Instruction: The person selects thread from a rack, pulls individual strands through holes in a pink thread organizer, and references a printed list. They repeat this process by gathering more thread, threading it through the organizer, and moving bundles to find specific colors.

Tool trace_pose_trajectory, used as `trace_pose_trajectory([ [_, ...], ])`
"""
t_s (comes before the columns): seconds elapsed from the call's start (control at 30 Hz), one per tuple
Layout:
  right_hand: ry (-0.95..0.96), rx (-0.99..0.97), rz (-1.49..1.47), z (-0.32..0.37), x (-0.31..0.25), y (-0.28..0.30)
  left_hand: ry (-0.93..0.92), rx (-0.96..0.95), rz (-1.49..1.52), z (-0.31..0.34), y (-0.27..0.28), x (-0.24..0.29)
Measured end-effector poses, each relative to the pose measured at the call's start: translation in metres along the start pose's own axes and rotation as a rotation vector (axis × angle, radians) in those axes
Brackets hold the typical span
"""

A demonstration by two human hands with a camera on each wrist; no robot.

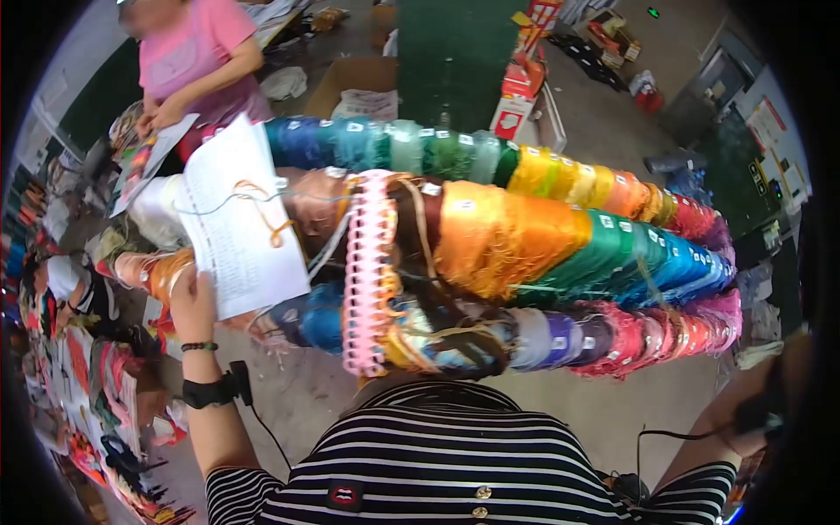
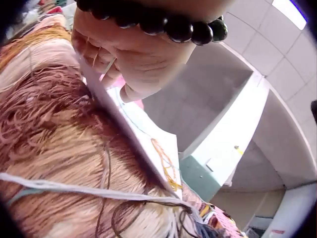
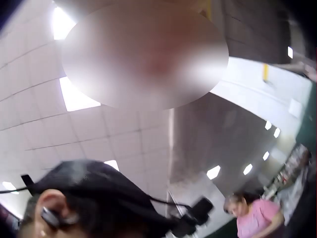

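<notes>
My left hand [image 1: 192, 304] grips a printed white paper sheet [image 1: 249, 254] at its lower left edge, with the thumb on the near face. Across the sheet lie a looped orange thread [image 1: 255, 197] and a thin blue-grey thread. In the left wrist view the sheet [image 2: 143, 131] appears nearly edge-on beside brown and peach yarn [image 2: 64, 144], below my left hand [image 2: 133, 59]. Long rolls of coloured thread hanks [image 1: 516, 223] stretch in front of me. My right forearm [image 1: 717, 411] is raised at the right; the hand itself is lost in the dark image edge.
A pink perforated strip [image 1: 366, 271] crosses the rolls, with dark brown strands [image 1: 437, 297] beside it. Beyond the rolls at left stands a person in pink [image 1: 197, 61]. Cardboard boxes [image 1: 350, 83] stand behind. Fabric and yarn piles [image 1: 87, 376] lie at left.
</notes>
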State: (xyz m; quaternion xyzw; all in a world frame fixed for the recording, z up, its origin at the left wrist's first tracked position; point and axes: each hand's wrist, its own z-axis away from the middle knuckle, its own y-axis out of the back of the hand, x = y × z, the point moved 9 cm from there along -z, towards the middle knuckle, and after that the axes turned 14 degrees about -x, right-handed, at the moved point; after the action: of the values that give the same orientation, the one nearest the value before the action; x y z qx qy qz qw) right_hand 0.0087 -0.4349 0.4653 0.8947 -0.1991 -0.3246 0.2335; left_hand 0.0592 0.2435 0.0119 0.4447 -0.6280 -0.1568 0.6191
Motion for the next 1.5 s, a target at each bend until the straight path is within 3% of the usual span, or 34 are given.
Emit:
trace_pose_trajectory([
  [0.07,-0.275,-0.08,-0.094,0.012,0.064,-0.13,-0.155,0.07,-0.315,0.017,0.025,0.088],
  [0.13,-0.505,-0.228,-0.272,0.041,0.116,-0.256,-0.311,0.045,-0.101,0.021,0.018,0.109],
  [0.17,-0.68,-0.395,-0.391,0.064,0.143,-0.314,-0.386,0.027,0.007,0.024,0.015,0.12],
  [0.23,-0.706,-0.424,-0.545,0.096,0.172,-0.396,-0.261,-0.364,0.465,0.023,-0.023,0.139],
  [0.3,-0.768,-0.376,-0.614,0.11,0.178,-0.437,-0.322,-0.599,0.56,0.023,-0.049,0.171],
  [0.4,-0.785,-0.356,-0.489,0.111,0.182,-0.46,-0.236,-0.832,0.613,-0.001,-0.078,0.192],
  [0.5,-0.802,-0.343,-0.543,0.102,0.183,-0.477,-0.255,-0.871,0.858,-0.019,-0.125,0.201],
  [0.6,-0.723,-0.331,-0.516,0.087,0.184,-0.488,-0.234,-0.77,0.681,-0.036,-0.155,0.207],
  [0.63,-0.709,-0.396,-0.369,0.08,0.183,-0.493,-0.27,-0.737,0.651,-0.042,-0.17,0.205],
  [0.7,-0.724,-0.411,-0.416,0.086,0.194,-0.503,-0.278,-0.721,0.621,-0.04,-0.177,0.207],
  [0.93,-0.759,-0.463,-0.461,0.089,0.202,-0.506,-0.393,-0.458,0.447,-0.033,-0.149,0.225],
  [1.07,-0.805,-0.5,-0.499,0.086,0.2,-0.507,-0.323,-0.654,0.455,-0.039,-0.167,0.218],
  [1.23,-0.761,-0.526,-0.47,0.088,0.206,-0.513,-0.444,-0.559,0.212,-0.025,-0.149,0.226],
  [1.33,-0.756,-0.534,-0.429,0.081,0.199,-0.507,-0.395,-0.561,0.279,-0.033,-0.148,0.225],
  [1.43,-0.733,-0.502,-0.397,0.078,0.198,-0.505,-0.391,-0.554,0.644,-0.044,-0.171,0.208],
  [1.5,-0.729,-0.497,-0.375,0.079,0.202,-0.506,-0.291,-0.675,0.602,-0.045,-0.173,0.211],
])
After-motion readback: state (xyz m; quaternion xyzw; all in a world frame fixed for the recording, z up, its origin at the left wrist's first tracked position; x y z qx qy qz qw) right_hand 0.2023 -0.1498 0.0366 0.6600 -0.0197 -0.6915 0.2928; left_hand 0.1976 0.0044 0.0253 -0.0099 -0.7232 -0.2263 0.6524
